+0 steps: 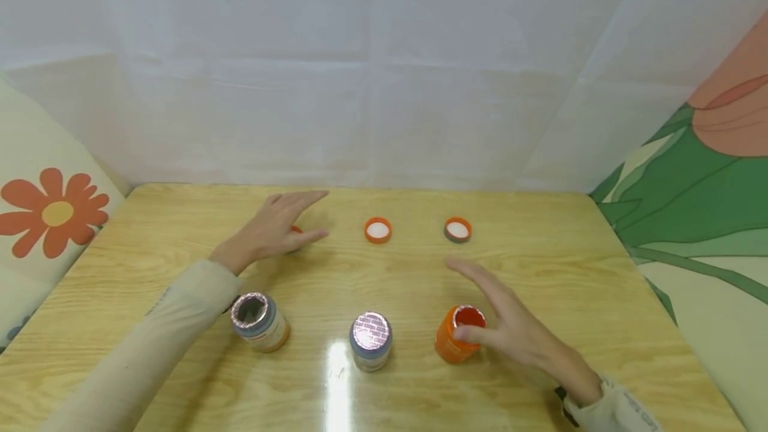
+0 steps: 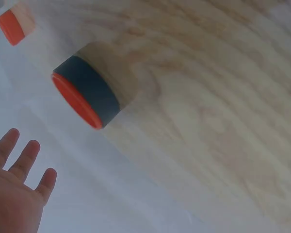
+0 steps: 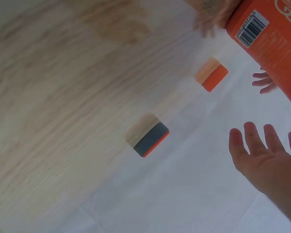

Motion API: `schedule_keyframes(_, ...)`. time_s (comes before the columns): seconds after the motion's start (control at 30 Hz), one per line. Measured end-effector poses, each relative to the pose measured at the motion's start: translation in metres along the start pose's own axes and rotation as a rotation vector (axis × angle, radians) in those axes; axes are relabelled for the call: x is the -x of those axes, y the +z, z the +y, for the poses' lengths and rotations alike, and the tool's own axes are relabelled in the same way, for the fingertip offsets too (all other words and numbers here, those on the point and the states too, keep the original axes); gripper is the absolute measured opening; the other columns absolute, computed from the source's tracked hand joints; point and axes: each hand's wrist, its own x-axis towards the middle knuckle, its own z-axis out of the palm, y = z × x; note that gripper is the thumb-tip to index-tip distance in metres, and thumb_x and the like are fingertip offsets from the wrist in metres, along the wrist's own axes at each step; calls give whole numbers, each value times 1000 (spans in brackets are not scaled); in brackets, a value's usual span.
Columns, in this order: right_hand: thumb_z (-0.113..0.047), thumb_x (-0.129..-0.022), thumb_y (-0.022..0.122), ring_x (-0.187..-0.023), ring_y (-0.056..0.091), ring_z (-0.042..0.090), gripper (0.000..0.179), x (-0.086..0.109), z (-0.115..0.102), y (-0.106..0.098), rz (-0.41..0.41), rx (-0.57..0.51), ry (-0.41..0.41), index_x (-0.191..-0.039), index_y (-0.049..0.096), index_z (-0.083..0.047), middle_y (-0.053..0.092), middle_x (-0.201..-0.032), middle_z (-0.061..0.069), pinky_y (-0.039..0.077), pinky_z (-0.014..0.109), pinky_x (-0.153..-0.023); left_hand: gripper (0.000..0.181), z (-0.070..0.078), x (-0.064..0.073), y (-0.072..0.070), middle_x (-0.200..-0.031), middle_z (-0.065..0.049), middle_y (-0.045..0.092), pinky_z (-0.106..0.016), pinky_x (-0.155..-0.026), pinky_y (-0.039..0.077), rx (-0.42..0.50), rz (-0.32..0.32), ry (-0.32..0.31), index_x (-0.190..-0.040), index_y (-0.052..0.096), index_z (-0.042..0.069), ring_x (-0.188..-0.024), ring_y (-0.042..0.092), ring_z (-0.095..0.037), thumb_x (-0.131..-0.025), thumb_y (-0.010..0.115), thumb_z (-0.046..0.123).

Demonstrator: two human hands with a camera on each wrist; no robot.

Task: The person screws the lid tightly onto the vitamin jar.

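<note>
My left hand (image 1: 270,229), fingers extended, hovers over the back left of the table. Beneath it a dark grey lid (image 2: 87,90) with an orange inside lies upturned, mostly hidden by the hand in the head view. My right hand (image 1: 519,329) is spread beside an orange jar (image 1: 451,344), its thumb overlapping the jar's opening in the head view. That jar is uncapped, with foil scraps round its rim. A grey and white jar (image 1: 270,335) stands left, below my left forearm, its foil torn open. Between them, another grey jar (image 1: 371,345) has foil across its mouth.
Toward the table's back lie an upturned orange lid (image 1: 378,231) and an upturned grey lid with an orange rim (image 1: 458,231), both white inside. White sheeting (image 1: 360,119) hangs behind the wooden table (image 1: 540,232). Flower-patterned cloths border both sides.
</note>
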Motion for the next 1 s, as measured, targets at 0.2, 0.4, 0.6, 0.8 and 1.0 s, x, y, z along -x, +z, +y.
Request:
schedule_keyframes(0.2,-29,-74,88,-132,50,14,87,0,0,1,-45,-53,24,-148,42,-25,52,-147,-2,45,51,-105,75,7,-3,-9,-153,-10,46,-60,-113,29,-11,-28,28,-153,37,18,-141,42,-33,-92,63,51)
schedule_keyframes(0.4,-28,-70,91,-124,56,13,80,2,1,2,-89,-117,13,-140,52,-18,59,-138,-1,48,38,-105,75,15,-8,-18,-155,-11,43,-59,-114,27,-42,-68,64,-154,36,16,-142,40,-33,-93,62,49)
schedule_keyframes(0.6,-32,-72,89,-118,58,10,64,4,1,4,-144,-160,86,-128,59,-20,65,-127,-3,49,33,-103,73,22,-13,-25,-155,-9,44,-59,-114,28,-83,-103,85,-153,37,16,-141,42,-33,-94,61,50)
schedule_keyframes(0.8,-33,-74,88,-115,58,9,58,4,3,2,-227,-190,144,-123,60,-22,65,-124,-4,50,29,-99,70,28,-21,-31,-149,-11,51,-60,-112,31,-131,-104,124,-149,43,13,-136,48,-34,-93,63,50)
schedule_keyframes(1.0,-30,-74,88,-109,60,7,53,3,5,3,-232,-203,108,-119,60,-25,66,-118,-4,51,27,-95,67,36,-33,-37,-146,-10,54,-59,-111,32,-143,-121,135,-147,47,14,-135,50,-33,-93,63,50)
